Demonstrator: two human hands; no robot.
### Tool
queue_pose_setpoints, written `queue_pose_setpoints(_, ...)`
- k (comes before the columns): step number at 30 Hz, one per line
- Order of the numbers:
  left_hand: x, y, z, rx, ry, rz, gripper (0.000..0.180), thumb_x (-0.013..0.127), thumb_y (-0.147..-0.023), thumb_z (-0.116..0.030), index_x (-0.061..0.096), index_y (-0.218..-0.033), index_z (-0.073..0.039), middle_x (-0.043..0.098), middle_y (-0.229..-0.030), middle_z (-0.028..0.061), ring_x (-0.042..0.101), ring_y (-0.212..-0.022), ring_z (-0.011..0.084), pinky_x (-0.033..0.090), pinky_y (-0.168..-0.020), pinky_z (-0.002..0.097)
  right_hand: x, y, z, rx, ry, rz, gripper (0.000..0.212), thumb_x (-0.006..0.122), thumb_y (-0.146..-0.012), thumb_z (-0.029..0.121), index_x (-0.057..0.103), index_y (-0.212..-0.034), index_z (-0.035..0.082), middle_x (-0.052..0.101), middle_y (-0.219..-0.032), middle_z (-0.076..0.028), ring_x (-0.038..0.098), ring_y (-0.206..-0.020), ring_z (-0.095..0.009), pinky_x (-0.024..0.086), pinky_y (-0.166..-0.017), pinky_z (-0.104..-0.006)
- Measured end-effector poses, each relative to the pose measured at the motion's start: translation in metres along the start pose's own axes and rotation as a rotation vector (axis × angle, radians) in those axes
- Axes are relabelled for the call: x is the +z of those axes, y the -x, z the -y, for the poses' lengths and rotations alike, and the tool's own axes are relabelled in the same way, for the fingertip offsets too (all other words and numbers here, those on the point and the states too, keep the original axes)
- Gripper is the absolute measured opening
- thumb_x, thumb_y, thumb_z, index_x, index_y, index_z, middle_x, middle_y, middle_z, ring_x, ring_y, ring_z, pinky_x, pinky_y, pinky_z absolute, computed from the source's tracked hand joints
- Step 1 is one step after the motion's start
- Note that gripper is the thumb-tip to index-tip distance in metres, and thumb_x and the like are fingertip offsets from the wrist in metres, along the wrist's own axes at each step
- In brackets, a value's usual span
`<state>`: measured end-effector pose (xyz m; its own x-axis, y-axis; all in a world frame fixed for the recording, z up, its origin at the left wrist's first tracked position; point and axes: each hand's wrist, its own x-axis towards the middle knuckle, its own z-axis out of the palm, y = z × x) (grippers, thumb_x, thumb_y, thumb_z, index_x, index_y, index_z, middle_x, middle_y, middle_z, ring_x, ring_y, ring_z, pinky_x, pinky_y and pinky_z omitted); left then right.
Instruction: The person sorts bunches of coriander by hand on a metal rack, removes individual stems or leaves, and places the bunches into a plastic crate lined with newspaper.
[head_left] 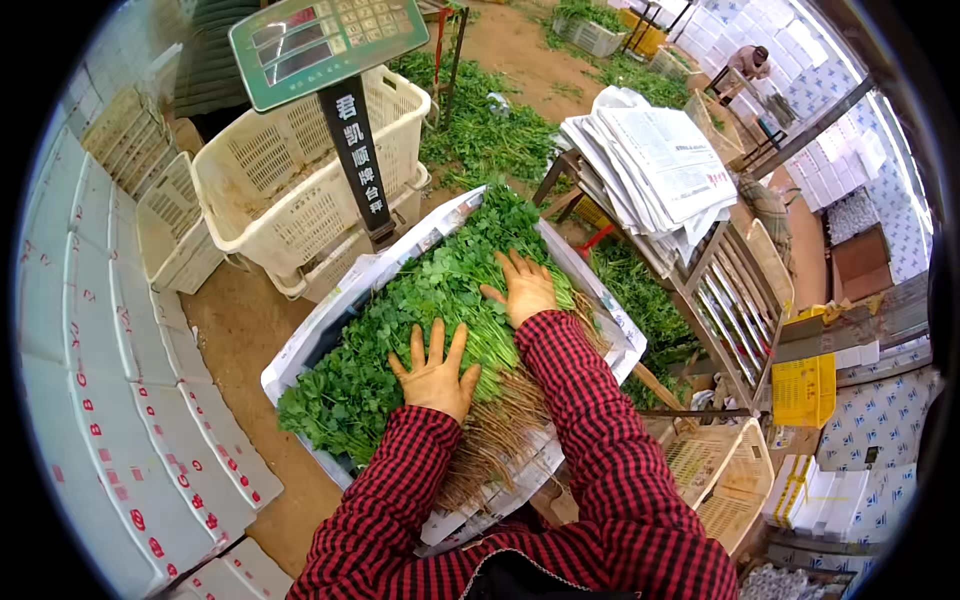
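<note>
A thick layer of cilantro (pixel 390 310), green leaves to the far left and brown roots toward me, fills a white foam box (pixel 290 350) lined with newspaper. My left hand (pixel 436 375) lies flat on the stems with its fingers spread. Farther right, my right hand (pixel 525 290) rests on the bunches too, fingers apart and palm down. Neither hand grips anything. The roots (pixel 500 430) reach toward the near edge, over newspaper. Red and black checked sleeves cover both my forearms.
A green-faced scale display (pixel 325 45) on a black post stands beyond the box, before cream plastic crates (pixel 280 235). Stacked white foam boxes (pixel 120 400) line the left. At right, a wooden chair (pixel 735 320) bears folded newspapers (pixel 660 160). Loose greens (pixel 490 140) cover the floor behind; a person (pixel 748 68) sits far right.
</note>
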<state>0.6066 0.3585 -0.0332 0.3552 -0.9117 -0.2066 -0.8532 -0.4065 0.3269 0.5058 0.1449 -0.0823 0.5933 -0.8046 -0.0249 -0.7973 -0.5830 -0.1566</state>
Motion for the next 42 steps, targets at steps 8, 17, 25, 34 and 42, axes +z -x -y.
queue_pose_setpoints(8,0.005,0.008,0.009,0.066,0.022,-0.097,0.066,0.057,-0.1,-0.046,0.034,-0.158,-0.027,0.026,-0.167,0.0103,0.02,-0.155,0.038,0.014,-0.118,0.0729,0.021,-0.002,-0.007,0.038,0.046,-0.074,0.078,0.06,-0.094,0.062,0.039,-0.156,0.02,0.041,-0.16,-0.011,0.039,-0.146,-0.032,0.029,-0.122,-0.0472)
queue_pose_setpoints(17,0.005,0.012,0.025,0.037,0.049,0.058,0.066,0.046,-0.104,-0.049,0.026,-0.162,-0.027,0.015,-0.171,0.0092,0.009,-0.157,0.0372,0.007,-0.119,0.0726,-0.066,-0.008,0.115,-0.202,-0.231,-0.494,0.039,0.079,-0.08,0.035,0.075,-0.11,0.011,0.075,-0.106,-0.014,0.07,-0.101,-0.032,0.055,-0.091,-0.0428)
queue_pose_setpoints(25,0.009,0.009,0.014,0.009,-0.264,0.269,0.071,0.025,-0.101,-0.063,0.021,-0.163,-0.027,0.017,-0.171,0.0091,0.012,-0.156,0.0365,0.001,-0.118,0.0765,-0.023,-0.043,0.2,-0.594,0.074,-0.239,0.034,0.067,-0.09,0.037,0.075,-0.073,0.009,0.071,-0.072,-0.012,0.069,-0.073,-0.032,0.053,-0.071,-0.0458)
queue_pose_setpoints(34,0.007,0.009,0.011,0.01,-0.054,0.105,0.053,0.048,-0.101,-0.049,0.056,-0.145,-0.021,0.025,-0.167,0.0109,0.006,-0.157,0.0386,0.003,-0.117,0.0772,-0.045,-0.043,0.188,-0.074,-1.222,-0.134,0.017,0.074,-0.09,0.013,0.072,-0.078,0.001,0.064,-0.067,0.0,0.054,-0.062,-0.007,0.043,-0.059,-0.0251)
queue_pose_setpoints(42,0.013,0.012,0.014,0.043,-0.015,-0.069,0.064,0.05,-0.101,-0.051,0.034,-0.158,-0.026,0.021,-0.169,0.0105,0.016,-0.155,0.0392,0.012,-0.117,0.0753,-0.233,-0.004,0.16,-0.318,-1.74,-0.431,0.019,0.067,-0.095,0.014,0.074,-0.091,-0.003,0.075,-0.083,-0.008,0.064,-0.07,-0.013,0.05,-0.073,-0.0272)
